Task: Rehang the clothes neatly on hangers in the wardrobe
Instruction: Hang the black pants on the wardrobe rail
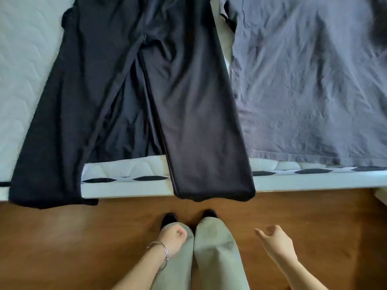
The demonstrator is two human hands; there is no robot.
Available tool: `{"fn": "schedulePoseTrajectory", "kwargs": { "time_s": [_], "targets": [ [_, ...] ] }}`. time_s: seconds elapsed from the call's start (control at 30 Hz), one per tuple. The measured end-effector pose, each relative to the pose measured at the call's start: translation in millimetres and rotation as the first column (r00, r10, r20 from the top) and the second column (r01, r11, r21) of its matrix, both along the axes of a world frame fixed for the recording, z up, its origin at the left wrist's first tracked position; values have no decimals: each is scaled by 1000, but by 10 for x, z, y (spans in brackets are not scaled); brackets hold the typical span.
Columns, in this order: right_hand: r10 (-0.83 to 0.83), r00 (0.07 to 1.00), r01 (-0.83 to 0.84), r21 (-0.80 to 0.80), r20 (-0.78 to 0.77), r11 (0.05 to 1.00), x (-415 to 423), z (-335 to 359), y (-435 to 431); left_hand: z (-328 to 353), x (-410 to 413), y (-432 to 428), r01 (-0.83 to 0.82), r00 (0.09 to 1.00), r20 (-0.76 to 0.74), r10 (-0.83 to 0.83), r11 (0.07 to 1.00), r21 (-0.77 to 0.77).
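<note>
The bed (25,59) fills the far part of the view, its pale quilted cover carrying both garments. The black trousers (188,101) lie flat on the left and centre. Their legs are spread towards us and both hems hang over the near edge of the bed, above the wooden floor (62,237). The grey T-shirt (303,91) lies flat just to their right, its hem along the near edge. No hanger or wardrobe is in view.

We judge both pieces soft and limp, with no stiffness to help us. The trousers look the heavier, in a smooth cloth that may slide off a hanger bar. They are best taken at the two near hems, brought together leg on leg, then held at the waistband. The waistband seems to lie beyond the far edge of the view, so we cannot place it. The T-shirt is light and creased. It should be lifted by both shoulders rather than the hem, so that it drops straight.

Our hands are low and near, well apart from the clothes. The left hand (172,237), with a bracelet (162,246) at the wrist, is curled into a fist over the knee and holds nothing. The right hand (276,242) is relaxed and empty, its forefinger reaching left.
</note>
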State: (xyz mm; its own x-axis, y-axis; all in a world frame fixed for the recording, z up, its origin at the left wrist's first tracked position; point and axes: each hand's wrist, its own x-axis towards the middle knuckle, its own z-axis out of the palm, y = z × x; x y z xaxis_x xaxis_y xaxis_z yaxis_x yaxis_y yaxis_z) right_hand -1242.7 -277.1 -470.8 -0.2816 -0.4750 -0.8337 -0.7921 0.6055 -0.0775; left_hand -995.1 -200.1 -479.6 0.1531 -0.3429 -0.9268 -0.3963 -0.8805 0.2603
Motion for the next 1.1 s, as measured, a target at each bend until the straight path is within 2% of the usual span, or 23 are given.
{"fn": "schedulePoseTrajectory", "kwargs": {
  "time_s": [0.1,0.2,0.3,0.47,0.63,0.77,0.87,0.93,1.0,1.1],
  "targets": [
    [11,1000,-6,-179,28,984,269,232,-241,252,278,-159,-205,979,-17,204,969,-138],
    [138,981,-88,-321,137,943,695,430,-583,494,660,-416,-309,948,-13,317,912,-269],
    [269,939,-144,-468,213,872,1225,604,-976,710,1110,-762,-309,942,5,336,873,-377],
    [453,862,-244,-597,227,764,2178,624,-1720,723,1941,-1591,-245,918,137,373,803,-543],
    [574,813,-391,-637,100,664,3022,365,-2587,427,2632,-2698,13,914,302,270,726,-687],
    [608,792,-440,-641,53,629,3552,131,-3242,74,3085,-3620,251,882,452,130,683,-686],
    [627,779,-456,-686,0,566,3844,27,-3756,-251,3391,-4255,464,802,595,-41,671,-579],
    [634,771,-466,-727,-53,505,4003,-37,-4110,-473,3528,-4472,623,679,724,-121,615,-482],
    [625,776,-438,-788,-88,432,4178,-92,-4466,-605,3604,-4534,718,573,809,-131,557,-419],
    [602,795,-375,-839,-74,393,4524,-86,-4980,-701,3644,-4517,738,575,806,-143,516,-435]
  ]
}}
